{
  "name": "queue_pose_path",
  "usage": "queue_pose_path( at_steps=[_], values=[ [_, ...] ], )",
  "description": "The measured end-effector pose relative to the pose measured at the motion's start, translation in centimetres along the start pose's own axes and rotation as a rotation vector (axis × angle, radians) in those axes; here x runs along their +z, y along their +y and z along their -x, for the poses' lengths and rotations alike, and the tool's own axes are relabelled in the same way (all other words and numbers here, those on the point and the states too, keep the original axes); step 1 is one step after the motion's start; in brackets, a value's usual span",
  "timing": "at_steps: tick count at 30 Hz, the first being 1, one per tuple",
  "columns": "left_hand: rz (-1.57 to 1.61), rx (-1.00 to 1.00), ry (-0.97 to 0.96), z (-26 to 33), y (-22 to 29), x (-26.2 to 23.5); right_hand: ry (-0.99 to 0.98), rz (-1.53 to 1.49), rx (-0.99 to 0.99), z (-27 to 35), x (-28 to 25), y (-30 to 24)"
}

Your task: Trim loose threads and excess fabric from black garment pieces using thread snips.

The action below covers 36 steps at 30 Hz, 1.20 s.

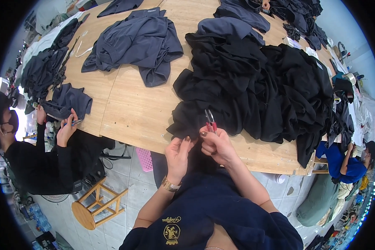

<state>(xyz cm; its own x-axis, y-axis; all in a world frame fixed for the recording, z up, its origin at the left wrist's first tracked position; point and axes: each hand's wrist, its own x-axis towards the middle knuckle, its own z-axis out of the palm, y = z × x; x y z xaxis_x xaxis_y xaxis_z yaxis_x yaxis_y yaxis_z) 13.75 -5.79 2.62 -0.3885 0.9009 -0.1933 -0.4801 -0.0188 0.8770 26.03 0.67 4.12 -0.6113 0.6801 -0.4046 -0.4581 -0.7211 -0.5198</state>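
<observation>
A large heap of black fabric covers the middle and right of the wooden table in front of me. My left hand pinches the near edge of this fabric, thumb and fingertips together. Close beside it, my right hand is closed around a small pair of thread snips with red on the handle. The metal blades point up and away from me, over the black cloth. A fold of fabric hangs over the table's front edge below my fingers, partly hidden by the hands.
The wooden table also bears a dark grey garment pile at the far left. A person in black works on grey cloth at left; another in blue sits at right. A wooden stool stands on the floor.
</observation>
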Motion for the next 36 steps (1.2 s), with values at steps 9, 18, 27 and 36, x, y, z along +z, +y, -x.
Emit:
queue_pose_path(
  at_steps=[9, 18, 27, 36],
  values=[
    [0.360, -0.139, -0.128, -0.3, -0.1, -1.9, 0.193, 1.306, -0.621, 0.5, 0.2, 0.2],
    [0.218, -0.181, -0.104, -0.4, 0.6, -2.4, 0.110, 1.774, -0.823, 0.5, -0.4, 0.2],
    [0.168, -0.161, -0.105, -0.2, 0.8, -2.2, 0.076, 1.889, -0.880, 0.4, -0.7, 0.2],
    [0.152, -0.154, -0.106, -0.1, 0.5, -2.7, 0.070, 1.909, -0.930, 0.5, -0.4, 0.2]
  ],
)
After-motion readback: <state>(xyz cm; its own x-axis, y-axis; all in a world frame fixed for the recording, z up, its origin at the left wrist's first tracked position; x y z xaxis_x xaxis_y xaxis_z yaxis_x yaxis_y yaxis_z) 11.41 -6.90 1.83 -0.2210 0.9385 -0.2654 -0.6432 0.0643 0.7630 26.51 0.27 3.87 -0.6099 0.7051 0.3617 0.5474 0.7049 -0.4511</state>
